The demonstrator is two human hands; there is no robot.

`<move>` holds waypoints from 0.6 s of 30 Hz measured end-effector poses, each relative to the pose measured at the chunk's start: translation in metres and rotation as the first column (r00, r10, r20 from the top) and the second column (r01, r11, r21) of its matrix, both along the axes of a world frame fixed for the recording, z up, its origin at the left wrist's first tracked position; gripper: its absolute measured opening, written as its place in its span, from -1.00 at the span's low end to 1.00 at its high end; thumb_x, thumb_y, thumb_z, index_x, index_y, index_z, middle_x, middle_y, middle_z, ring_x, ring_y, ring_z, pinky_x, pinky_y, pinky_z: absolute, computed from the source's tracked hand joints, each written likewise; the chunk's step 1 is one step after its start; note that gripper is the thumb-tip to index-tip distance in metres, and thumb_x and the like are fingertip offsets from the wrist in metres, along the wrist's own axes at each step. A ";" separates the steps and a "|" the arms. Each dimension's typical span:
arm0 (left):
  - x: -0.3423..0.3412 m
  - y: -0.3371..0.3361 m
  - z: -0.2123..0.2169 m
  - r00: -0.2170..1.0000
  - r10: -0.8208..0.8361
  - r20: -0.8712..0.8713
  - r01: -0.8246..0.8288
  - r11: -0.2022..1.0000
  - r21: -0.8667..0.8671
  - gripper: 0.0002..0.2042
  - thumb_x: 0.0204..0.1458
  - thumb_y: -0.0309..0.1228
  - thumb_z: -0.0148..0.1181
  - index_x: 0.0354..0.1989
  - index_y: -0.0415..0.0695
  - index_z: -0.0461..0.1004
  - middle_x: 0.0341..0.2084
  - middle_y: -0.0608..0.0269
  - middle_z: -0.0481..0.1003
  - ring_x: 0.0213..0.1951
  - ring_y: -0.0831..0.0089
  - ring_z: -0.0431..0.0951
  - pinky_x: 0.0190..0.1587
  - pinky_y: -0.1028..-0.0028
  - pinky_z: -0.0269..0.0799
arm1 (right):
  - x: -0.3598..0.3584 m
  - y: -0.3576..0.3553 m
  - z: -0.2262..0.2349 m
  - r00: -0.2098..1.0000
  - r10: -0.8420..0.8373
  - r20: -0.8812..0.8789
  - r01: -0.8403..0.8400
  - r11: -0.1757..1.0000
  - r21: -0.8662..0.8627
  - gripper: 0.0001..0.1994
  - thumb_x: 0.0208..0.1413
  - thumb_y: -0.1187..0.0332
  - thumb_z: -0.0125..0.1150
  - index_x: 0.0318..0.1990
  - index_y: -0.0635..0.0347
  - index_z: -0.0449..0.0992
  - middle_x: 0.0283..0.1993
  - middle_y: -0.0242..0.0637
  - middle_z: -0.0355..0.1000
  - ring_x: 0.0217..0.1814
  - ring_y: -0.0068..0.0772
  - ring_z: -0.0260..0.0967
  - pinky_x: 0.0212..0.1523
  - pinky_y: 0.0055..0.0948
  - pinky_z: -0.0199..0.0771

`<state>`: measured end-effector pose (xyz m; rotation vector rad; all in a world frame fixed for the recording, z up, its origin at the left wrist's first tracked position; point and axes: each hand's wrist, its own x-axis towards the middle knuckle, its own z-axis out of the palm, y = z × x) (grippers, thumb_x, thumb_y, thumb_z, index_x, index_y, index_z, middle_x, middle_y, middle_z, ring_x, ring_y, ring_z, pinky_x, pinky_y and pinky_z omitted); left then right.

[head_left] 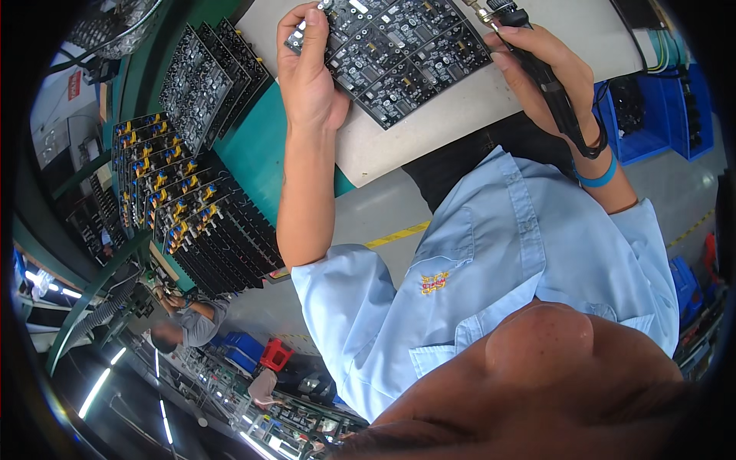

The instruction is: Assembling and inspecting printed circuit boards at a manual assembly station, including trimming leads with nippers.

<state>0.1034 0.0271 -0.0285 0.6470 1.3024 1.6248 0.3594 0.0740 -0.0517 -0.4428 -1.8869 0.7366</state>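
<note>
My left hand [308,73] grips the left edge of a dark circuit board panel [406,57], thumb on its top face. The panel is divided into several like sections crowded with small parts, and its far edge runs out of the picture. My right hand [548,73] is closed around a black hand tool [543,80] with a metal front end and a dark cord running back past the wrist. The tool's front end is at the panel's upper right, its tip cut off by the picture's edge. A blue band [598,172] circles my right wrist.
Under the panel lies a pale work surface [368,157] beside a green mat [257,146]. On the left stand dark circuit boards [195,88] and rows of boards with yellow and blue parts [165,180]. Blue bins [640,142] are at the right. Another person [192,326] works farther off.
</note>
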 end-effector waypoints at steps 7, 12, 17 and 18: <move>0.001 -0.001 0.004 1.000 -0.029 0.005 0.029 0.999 0.034 -0.77 0.34 -0.25 0.12 0.03 -0.08 0.41 -0.17 0.25 0.54 -0.20 0.50 0.55 -0.11 0.48 0.49 | 0.002 0.004 -0.001 1.000 0.004 -0.018 -0.004 1.000 0.007 -0.58 0.05 0.74 0.27 0.10 0.34 0.47 -0.14 -0.07 0.60 -0.17 -0.33 0.60 -0.17 -0.54 0.59; 0.003 0.001 0.006 1.000 -0.026 -0.001 0.026 1.000 0.007 -0.78 0.34 -0.24 0.12 0.03 -0.06 0.40 -0.17 0.26 0.53 -0.20 0.50 0.55 -0.12 0.48 0.48 | 0.003 0.006 -0.001 1.000 0.011 -0.022 -0.011 1.000 -0.003 -0.59 0.06 0.74 0.26 0.10 0.34 0.47 -0.14 -0.07 0.60 -0.18 -0.33 0.59 -0.19 -0.54 0.58; 0.002 0.003 0.004 0.999 -0.033 -0.005 0.033 0.999 0.024 -0.77 0.34 -0.24 0.12 0.04 -0.06 0.40 -0.17 0.26 0.53 -0.20 0.50 0.55 -0.13 0.48 0.48 | 0.003 0.007 0.000 0.999 0.011 -0.031 -0.011 1.000 -0.006 -0.59 0.06 0.74 0.26 0.09 0.33 0.47 -0.15 -0.08 0.60 -0.19 -0.34 0.59 -0.19 -0.55 0.58; 0.002 0.003 0.004 0.999 -0.034 -0.003 0.034 0.999 0.021 -0.77 0.34 -0.24 0.12 0.04 -0.06 0.40 -0.17 0.26 0.53 -0.20 0.50 0.55 -0.13 0.48 0.48 | 0.003 0.008 0.000 1.000 0.010 -0.029 -0.010 1.000 -0.007 -0.59 0.06 0.74 0.26 0.09 0.33 0.47 -0.15 -0.09 0.60 -0.19 -0.34 0.59 -0.19 -0.55 0.58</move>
